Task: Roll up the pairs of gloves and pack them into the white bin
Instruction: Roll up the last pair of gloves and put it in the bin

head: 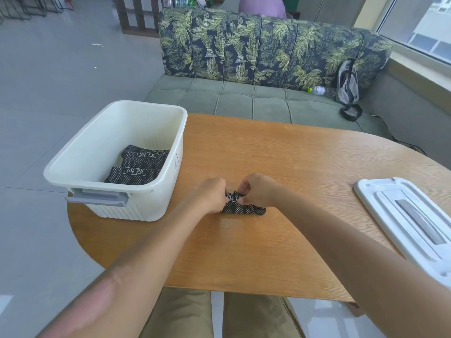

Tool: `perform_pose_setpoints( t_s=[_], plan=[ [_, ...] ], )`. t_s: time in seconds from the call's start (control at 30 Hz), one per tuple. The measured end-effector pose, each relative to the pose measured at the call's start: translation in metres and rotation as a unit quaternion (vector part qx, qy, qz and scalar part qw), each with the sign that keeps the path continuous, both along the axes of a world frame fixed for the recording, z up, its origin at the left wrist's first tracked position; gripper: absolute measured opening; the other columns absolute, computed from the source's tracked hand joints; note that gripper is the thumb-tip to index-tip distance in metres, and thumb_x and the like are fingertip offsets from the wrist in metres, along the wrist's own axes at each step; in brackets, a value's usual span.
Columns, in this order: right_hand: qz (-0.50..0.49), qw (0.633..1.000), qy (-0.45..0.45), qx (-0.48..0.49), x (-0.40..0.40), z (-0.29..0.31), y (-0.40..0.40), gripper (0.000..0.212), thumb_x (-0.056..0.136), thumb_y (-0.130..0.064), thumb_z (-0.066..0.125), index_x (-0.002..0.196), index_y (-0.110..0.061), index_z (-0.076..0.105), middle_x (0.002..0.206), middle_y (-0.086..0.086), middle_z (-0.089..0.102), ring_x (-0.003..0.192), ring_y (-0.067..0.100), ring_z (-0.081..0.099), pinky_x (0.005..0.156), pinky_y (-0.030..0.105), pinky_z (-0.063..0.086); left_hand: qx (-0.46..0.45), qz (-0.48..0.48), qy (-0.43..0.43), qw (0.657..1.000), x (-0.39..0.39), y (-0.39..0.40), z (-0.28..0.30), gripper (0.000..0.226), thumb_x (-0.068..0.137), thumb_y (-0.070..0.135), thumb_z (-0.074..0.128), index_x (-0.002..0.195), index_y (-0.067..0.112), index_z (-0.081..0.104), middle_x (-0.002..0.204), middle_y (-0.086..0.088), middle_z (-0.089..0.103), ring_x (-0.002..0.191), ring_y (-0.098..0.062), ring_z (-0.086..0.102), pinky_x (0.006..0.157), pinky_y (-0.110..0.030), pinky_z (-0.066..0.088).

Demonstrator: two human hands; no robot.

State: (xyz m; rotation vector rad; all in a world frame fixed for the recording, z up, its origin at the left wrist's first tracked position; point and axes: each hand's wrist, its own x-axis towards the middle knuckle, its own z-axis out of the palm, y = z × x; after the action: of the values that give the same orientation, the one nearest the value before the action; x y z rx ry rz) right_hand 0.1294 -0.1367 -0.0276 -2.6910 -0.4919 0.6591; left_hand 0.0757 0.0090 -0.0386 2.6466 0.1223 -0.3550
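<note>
A pair of black gloves with white dots (240, 209) lies on the wooden table (280, 162), partly rolled, its fingertips sticking out to the right. My left hand (211, 194) grips its left end. My right hand (258, 190) pinches its top from the right. The white bin (80, 164) stands at the table's left edge, left of my hands. Inside it lie rolled glove pairs (140, 164), at least two, against the near right wall.
The bin's white lid (410, 225) with a grey handle lies at the table's right edge. Behind the table is a green sofa (244, 98) with a water bottle (317, 90) and a backpack (347, 81). My knees show below the near edge.
</note>
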Motion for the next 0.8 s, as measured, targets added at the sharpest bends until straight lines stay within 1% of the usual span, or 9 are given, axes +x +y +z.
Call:
perform_pose_setpoints(
  t_s=[0.07,0.17,0.23,0.33,0.43,0.57,0.67,0.73,0.8],
  plan=[
    [0.010,1.000,0.009,-0.025,0.002,0.001,0.004,0.035,0.086,-0.031,0.074,0.116,-0.016,0.065,0.114,0.003,0.064,0.107,0.021,0.060,0.086,0.029,0.048,0.013,-0.011,0.028,0.999,0.006,0.000,0.001,0.035,0.100,0.021,0.060,0.131,0.005,0.059,0.129,-0.012,0.063,0.116,-0.028,0.060,0.096,-0.036,0.050],
    [0.030,0.998,0.017,-0.048,0.002,0.006,0.008,0.036,0.090,-0.030,0.070,0.121,-0.013,0.064,0.116,0.005,0.064,0.108,0.023,0.059,0.090,0.031,0.047,0.039,-0.029,0.059,0.997,0.015,0.000,-0.003,0.025,0.099,0.015,0.060,0.122,0.005,0.064,0.118,-0.012,0.068,0.104,-0.026,0.065,0.091,-0.038,0.054],
    [0.040,0.997,0.022,-0.055,0.001,0.009,0.008,0.036,0.091,-0.029,0.068,0.123,-0.012,0.063,0.116,0.006,0.064,0.105,0.022,0.057,0.088,0.030,0.045,0.052,-0.034,0.065,0.996,0.020,0.001,-0.005,0.021,0.098,0.009,0.059,0.117,0.006,0.066,0.113,-0.011,0.070,0.099,-0.025,0.067,0.086,-0.037,0.055],
    [0.047,0.997,0.025,-0.054,-0.001,0.014,0.008,0.035,0.093,-0.027,0.067,0.123,-0.011,0.062,0.113,0.006,0.063,0.098,0.020,0.055,0.082,0.029,0.043,0.060,-0.032,0.066,0.996,0.020,0.001,-0.001,0.024,0.096,0.005,0.059,0.120,0.006,0.064,0.115,-0.010,0.068,0.102,-0.025,0.066,0.087,-0.035,0.055],
    [0.054,0.997,-0.005,-0.045,-0.004,0.028,0.008,0.031,0.094,-0.026,0.065,0.120,-0.011,0.064,0.113,0.006,0.064,0.099,0.020,0.057,0.080,0.027,0.045,0.067,-0.026,0.039,0.997,0.020,0.002,0.012,0.026,0.094,0.003,0.061,0.120,0.006,0.063,0.116,-0.011,0.068,0.103,-0.026,0.066,0.090,-0.036,0.057],
    [0.052,0.997,-0.048,-0.019,-0.004,0.061,0.011,0.026,0.093,-0.026,0.066,0.115,-0.014,0.064,0.113,0.004,0.065,0.099,0.019,0.058,0.078,0.027,0.044,0.069,-0.024,-0.010,0.997,0.021,0.010,0.047,0.022,0.093,0.002,0.061,0.114,0.006,0.065,0.112,-0.010,0.067,0.100,-0.026,0.065,0.083,-0.035,0.055],
    [0.062,0.994,-0.087,-0.015,-0.002,0.093,0.016,0.026,0.092,-0.029,0.067,0.115,-0.016,0.064,0.114,0.003,0.065,0.099,0.020,0.058,0.079,0.027,0.044,0.081,-0.030,-0.048,0.995,0.020,0.021,0.083,0.021,0.094,0.005,0.060,0.113,0.008,0.068,0.112,-0.012,0.068,0.100,-0.029,0.065,0.083,-0.038,0.056],
    [0.075,0.991,-0.111,-0.017,-0.002,0.116,0.025,0.026,0.093,-0.029,0.066,0.115,-0.016,0.064,0.113,0.002,0.064,0.096,0.020,0.056,0.077,0.026,0.041,0.085,-0.032,-0.076,0.993,0.016,0.030,0.109,0.021,0.095,0.007,0.059,0.113,0.008,0.070,0.114,-0.014,0.068,0.103,-0.032,0.064,0.085,-0.038,0.054],
    [0.087,0.987,-0.135,-0.015,-0.003,0.138,0.037,0.028,0.094,-0.030,0.064,0.118,-0.016,0.063,0.114,0.002,0.063,0.099,0.022,0.056,0.079,0.026,0.041,0.078,-0.033,-0.101,0.991,0.011,0.044,0.135,0.022,0.097,0.009,0.059,0.115,0.007,0.070,0.119,-0.016,0.067,0.109,-0.033,0.063,0.087,-0.036,0.051]
  ],
)
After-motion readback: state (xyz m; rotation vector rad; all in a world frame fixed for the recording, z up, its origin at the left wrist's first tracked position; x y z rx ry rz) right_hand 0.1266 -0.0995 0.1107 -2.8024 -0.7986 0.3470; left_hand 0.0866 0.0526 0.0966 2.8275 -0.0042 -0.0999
